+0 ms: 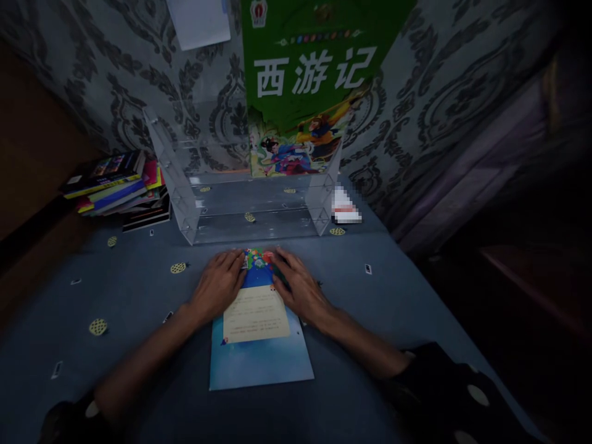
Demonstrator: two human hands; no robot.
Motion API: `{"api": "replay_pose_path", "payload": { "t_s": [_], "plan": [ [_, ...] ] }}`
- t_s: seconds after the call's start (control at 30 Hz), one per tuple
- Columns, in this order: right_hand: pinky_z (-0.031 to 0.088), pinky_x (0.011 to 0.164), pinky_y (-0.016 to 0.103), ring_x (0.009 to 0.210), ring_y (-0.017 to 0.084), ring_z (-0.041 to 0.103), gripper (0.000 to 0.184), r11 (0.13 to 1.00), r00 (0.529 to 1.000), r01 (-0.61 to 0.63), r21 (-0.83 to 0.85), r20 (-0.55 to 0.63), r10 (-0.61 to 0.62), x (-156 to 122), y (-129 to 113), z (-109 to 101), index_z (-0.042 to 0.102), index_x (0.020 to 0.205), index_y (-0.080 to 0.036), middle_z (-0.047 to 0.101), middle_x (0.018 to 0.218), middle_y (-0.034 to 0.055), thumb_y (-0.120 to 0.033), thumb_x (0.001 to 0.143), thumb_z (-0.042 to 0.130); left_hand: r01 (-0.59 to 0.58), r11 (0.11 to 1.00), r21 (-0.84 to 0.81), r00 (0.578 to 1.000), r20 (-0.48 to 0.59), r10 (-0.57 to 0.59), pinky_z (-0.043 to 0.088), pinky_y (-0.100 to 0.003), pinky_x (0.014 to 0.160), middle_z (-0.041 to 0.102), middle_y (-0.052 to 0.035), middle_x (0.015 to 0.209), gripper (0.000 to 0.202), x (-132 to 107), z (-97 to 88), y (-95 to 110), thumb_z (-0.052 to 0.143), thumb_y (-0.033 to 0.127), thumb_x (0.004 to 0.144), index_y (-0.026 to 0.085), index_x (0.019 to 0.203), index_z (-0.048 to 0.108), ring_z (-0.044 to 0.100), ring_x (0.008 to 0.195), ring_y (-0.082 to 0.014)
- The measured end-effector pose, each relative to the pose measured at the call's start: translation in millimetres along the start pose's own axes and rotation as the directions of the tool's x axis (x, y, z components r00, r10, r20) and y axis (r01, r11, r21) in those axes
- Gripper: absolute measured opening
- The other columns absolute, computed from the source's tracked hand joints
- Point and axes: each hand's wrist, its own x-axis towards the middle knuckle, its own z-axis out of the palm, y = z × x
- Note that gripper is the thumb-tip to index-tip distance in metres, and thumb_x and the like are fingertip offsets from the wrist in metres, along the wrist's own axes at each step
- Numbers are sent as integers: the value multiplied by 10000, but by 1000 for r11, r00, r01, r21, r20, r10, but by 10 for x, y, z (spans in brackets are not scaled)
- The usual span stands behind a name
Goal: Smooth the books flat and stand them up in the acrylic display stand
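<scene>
Currently the booklet (263, 364) lies flat on the tablecloth (139, 283), near the clear rack (320, 200), under my left hand (221, 279), fingers laid nearly together, and my right hand (301, 285), thumb parted from fingers. Uneven pressure could skew or crease it; pushing forward might jar the rack and green book (284, 117).

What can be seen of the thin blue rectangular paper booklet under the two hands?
The thin blue rectangular paper booklet lies flat on a blue-grey patterned cloth, on the near side of a clear plastic rack. It looks closed. Its near part is light blue; a cream-coloured panel carries lines of print too small to read. The far end is deeper blue with a multicoloured picture, partly covered. The left hand rests on its far left side, the right hand on its far right.
</scene>
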Motion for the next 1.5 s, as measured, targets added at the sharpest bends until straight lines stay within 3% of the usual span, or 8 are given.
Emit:
{"api": "replay_pose_path", "payload": {
  "t_s": [0.17,0.37,0.87,1.07,1.27,1.5],
  "plan": [
    [463,1079,548,1329,335,488,502,1000,1000,-1,5,-14,1,-4,-16,-21,460,1454,-187,484,1443,192,-222,954,458,-24,999,-45,1000,0,24,444,-445,1076,620,-131,1361,378,13,9,1,368,239,1028,135,1335,563,574,1253,-257],
    [477,1054,565,1288,322,516,523,1000,999,3,21,-35,-3,10,-9,-23,455,1466,-258,532,1387,146,-223,945,473,-29,998,-60,1000,5,29,465,-456,1033,640,-149,1297,364,62,3,13,365,248,1025,137,1292,586,592,1204,-269],
    [482,1011,559,1230,335,520,467,998,999,5,-63,-37,-7,14,-21,-77,542,1408,-229,555,1366,158,-260,943,501,-51,997,-52,999,16,52,465,-437,1007,650,-123,1270,353,165,39,91,369,263,1034,165,1298,582,585,1198,-257],
    [489,1002,554,1211,340,533,433,995,999,3,-104,-37,-7,15,-29,-86,578,1367,-216,564,1364,158,-263,943,506,-99,992,-83,995,14,100,443,-436,1042,609,-132,1353,385,226,51,157,341,282,1046,151,1345,546,562,1239,-256],
    [474,1028,560,1230,338,531,435,995,999,-6,-102,-35,2,15,-38,-96,571,1371,-226,567,1367,156,-264,942,508,-106,990,-92,993,39,110,468,-418,1003,636,-126,1281,336,295,11,219,376,240,1033,147,1293,567,589,1179,-258],
    [461,1054,547,1236,339,540,410,992,1000,0,-126,-19,-2,21,-42,-101,597,1328,-154,580,1360,185,-273,945,514,-147,981,-130,988,26,151,444,-422,1055,601,-134,1369,365,335,53,213,380,235,1030,149,1343,547,555,1272,-258]
  ]
}}
